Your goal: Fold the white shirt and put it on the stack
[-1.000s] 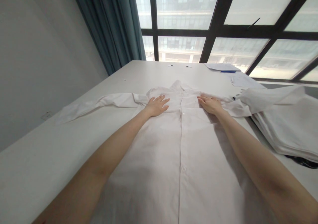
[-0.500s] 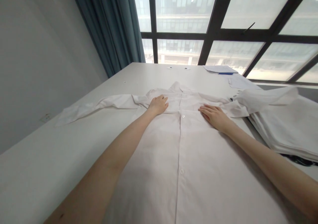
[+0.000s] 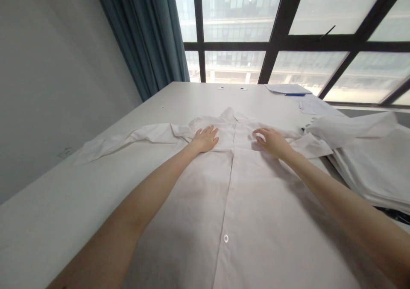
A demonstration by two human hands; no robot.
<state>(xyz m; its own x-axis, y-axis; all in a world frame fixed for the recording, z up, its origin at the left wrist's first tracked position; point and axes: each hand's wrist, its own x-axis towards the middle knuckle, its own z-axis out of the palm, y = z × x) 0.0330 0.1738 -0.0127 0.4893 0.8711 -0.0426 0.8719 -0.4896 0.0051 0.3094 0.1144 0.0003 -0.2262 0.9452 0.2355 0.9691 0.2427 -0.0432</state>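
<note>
Your white shirt (image 3: 262, 212) lies flat on the bench (image 3: 64, 212), front up, and it looks light, thin and soft, so it should bend and crease easily but not break. Your left hand (image 3: 205, 140) rests on its chest with the fingers spread, and your right hand (image 3: 272, 143) is over the other side, fingers bent with a gap between them and the thumb. The shoulders, just below the collar (image 3: 228, 114), look like good spots to pinch gently.
</note>
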